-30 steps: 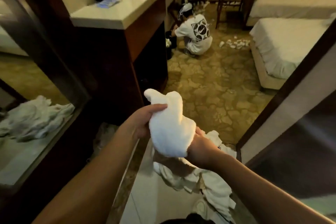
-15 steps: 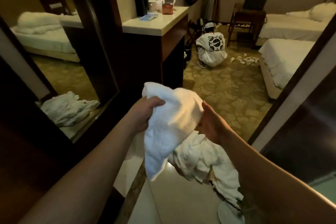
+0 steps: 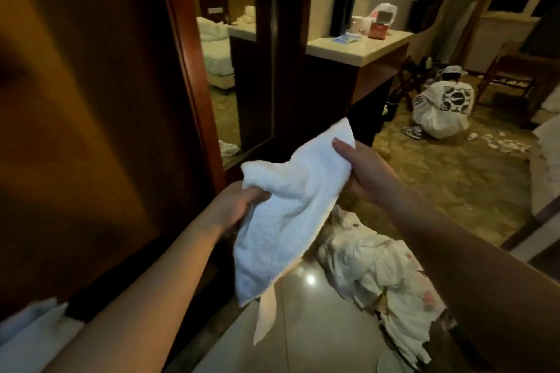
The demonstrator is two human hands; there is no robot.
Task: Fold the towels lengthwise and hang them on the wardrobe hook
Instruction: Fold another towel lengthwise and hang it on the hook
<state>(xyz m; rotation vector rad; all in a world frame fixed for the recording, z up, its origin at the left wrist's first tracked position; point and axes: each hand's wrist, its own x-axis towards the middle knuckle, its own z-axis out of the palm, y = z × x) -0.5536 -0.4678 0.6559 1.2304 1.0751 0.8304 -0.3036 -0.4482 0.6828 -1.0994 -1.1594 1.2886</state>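
Gripping a white towel (image 3: 285, 215) in mid-air beside the wooden wardrobe (image 3: 91, 130), the left hand (image 3: 233, 209) bunches one end while the right hand (image 3: 366, 169) pinches the other. No writing on it is legible; a towel heap (image 3: 378, 269) lies on the floor below.

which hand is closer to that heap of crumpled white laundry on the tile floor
Right. The right hand, pinching the white terry towel, hovers above the heap of crumpled white laundry. The left hand grips the towel's other end, farther off toward the wooden wardrobe door.
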